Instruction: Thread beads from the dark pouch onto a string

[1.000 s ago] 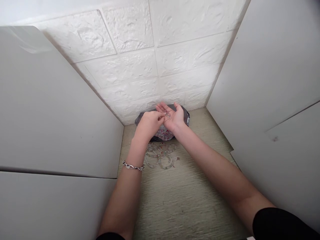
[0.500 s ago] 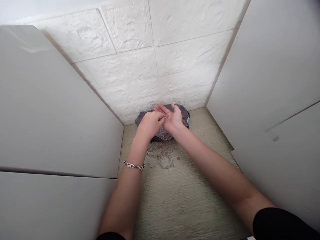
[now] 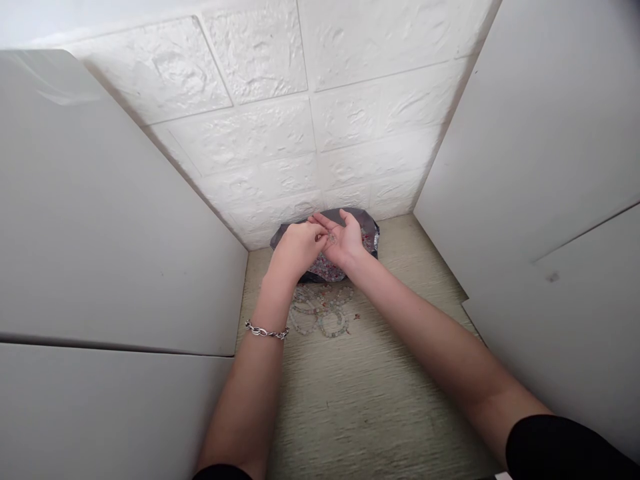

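Observation:
My right hand [image 3: 344, 243] is turned palm up over a dark bag, fingers spread, with a few small pale beads [image 3: 331, 237] lying in its palm. The thumb and forefinger of my left hand [image 3: 300, 248] are pinched together at the edge of that palm; what they hold, if anything, is too small to make out. Under both hands the dark bag [image 3: 373, 230] stands open with many small pink, red and pale beads [image 3: 326, 268] inside. Several beaded strings [image 3: 334, 325] lie in loops on the surface just in front of the bag.
A white brick-patterned wall [image 3: 265, 133] rises behind the bag. Grey panels stand at the left [image 3: 115, 213] and right [image 3: 530, 167]. The greenish wood-grain surface [image 3: 350, 400] runs between them. A tiny reddish piece [image 3: 357, 317] lies right of the strings.
My left fingers have shifted slightly left, and my right hand has moved a little to the left as well. The bag and strings have stayed in place.

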`<move>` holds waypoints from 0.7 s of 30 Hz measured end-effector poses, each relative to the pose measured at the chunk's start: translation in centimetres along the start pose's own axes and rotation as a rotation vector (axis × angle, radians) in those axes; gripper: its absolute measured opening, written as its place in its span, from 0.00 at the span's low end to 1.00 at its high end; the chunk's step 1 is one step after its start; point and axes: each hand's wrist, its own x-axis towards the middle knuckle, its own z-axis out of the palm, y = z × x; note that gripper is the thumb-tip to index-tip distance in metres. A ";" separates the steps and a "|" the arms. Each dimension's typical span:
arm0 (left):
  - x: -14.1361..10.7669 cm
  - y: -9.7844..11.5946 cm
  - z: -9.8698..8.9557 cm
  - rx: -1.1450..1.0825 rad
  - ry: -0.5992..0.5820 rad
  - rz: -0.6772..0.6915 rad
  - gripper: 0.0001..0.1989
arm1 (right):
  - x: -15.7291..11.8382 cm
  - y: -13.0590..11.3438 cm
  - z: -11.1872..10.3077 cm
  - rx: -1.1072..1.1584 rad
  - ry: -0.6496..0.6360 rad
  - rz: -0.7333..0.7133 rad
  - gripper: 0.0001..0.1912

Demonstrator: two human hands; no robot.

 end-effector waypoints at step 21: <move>-0.1 0.3 -0.5 -0.109 0.018 -0.034 0.10 | -0.4 -0.4 0.8 -0.002 0.094 -0.070 0.16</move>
